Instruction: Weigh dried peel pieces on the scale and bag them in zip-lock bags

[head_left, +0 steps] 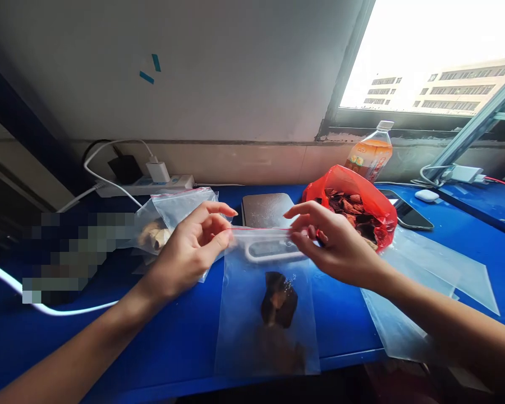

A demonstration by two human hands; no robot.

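Note:
Between my hands hangs a clear zip-lock bag (239, 314) with a red line along its top and dark brown dried pieces (279, 300) inside. My left hand (197, 241) pinches its top left corner between thumb and fingers. At the top right corner my right hand (326, 238) pinches the same edge. Behind the bag stands a small scale (267, 209) with a metal plate, its lower front seen through the plastic. Right of it, an open red plastic bag (379, 207) holds many dark reddish dried pieces, partly hidden by my right hand.
Filled zip-lock bags (185, 205) lie left of the scale. Flat clear bags (425, 280) lie under my right forearm. A drink bottle (372, 151), a phone (408, 210) and a white case (426, 196) are at the back right. A power strip (177, 183) with chargers lies along the wall.

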